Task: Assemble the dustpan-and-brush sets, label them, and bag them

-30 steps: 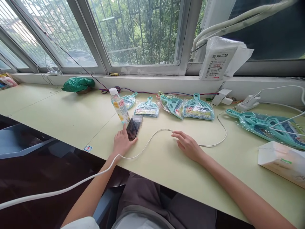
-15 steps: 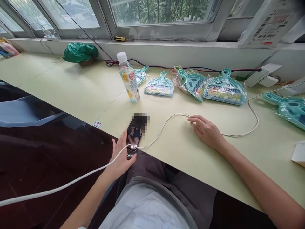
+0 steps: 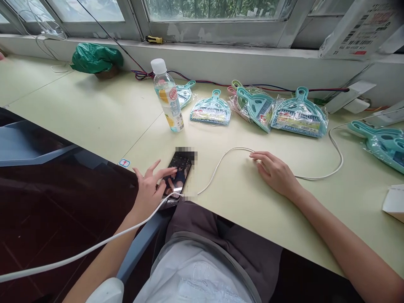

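Observation:
A phone [image 3: 179, 174] with a lit picture on its screen lies on the pale yellow table [image 3: 240, 181] near the front edge; its top corner is pixelated. My left hand [image 3: 150, 185] is over its left side with fingers spread, the index fingertip over the screen. Whether that fingertip touches the glass I cannot tell. A white cable [image 3: 94, 246] runs across my left forearm to the phone's lower end. My right hand [image 3: 274, 172] rests on the table, fingers loosely stretched out, its fingertips at a thinner white cord [image 3: 217, 166]. Nothing is held in it.
A clear drink bottle [image 3: 170, 101] with a white cap stands behind the phone. Several wrapped turquoise dustpan sets [image 3: 211, 110] lie along the back. Farther left sits a green plastic bag [image 3: 96, 58]. A screwdriver [image 3: 154, 40] lies on the windowsill. Below left is a blue chair [image 3: 31, 145].
My left hand has moved from gripping around the phone's lower left to hovering over its screen with the index finger stretched out. My right hand stays in nearly the same place. The view has shifted slightly.

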A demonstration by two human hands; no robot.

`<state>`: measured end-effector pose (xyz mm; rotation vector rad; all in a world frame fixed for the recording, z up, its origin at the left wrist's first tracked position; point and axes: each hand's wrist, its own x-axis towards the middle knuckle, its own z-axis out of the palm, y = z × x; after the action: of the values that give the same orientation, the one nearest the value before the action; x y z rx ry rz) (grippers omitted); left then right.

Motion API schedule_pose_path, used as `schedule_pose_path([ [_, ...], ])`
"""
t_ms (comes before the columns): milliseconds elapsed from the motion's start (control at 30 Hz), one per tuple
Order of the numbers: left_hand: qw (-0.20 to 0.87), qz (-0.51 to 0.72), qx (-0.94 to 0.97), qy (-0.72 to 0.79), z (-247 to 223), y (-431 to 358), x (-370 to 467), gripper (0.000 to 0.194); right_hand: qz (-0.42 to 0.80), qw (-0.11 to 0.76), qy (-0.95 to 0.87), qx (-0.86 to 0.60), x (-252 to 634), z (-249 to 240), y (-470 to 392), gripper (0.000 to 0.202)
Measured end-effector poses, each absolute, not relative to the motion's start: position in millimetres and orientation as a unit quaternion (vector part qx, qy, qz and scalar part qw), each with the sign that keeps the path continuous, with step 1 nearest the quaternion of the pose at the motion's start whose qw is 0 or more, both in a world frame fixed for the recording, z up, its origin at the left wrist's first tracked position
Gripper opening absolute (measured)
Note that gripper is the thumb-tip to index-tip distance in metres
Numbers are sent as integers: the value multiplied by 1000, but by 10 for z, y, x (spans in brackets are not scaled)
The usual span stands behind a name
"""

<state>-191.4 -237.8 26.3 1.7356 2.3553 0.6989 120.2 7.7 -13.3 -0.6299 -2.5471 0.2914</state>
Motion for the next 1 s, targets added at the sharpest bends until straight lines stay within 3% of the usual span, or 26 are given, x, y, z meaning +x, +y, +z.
schedule_pose_path([
  [433,23,236,599,765,285,-2346,-2033,45,94,249,-937,-228,1209,-168,87,34],
  [733,24,211,608,765,267,-2231,-2007,45,74,261,-935,-229,1245,-106,58,13],
  [1000,1,245,578,779,250,-2293,-1923,48,134,271,-925,-229,1224,-103,44,23],
])
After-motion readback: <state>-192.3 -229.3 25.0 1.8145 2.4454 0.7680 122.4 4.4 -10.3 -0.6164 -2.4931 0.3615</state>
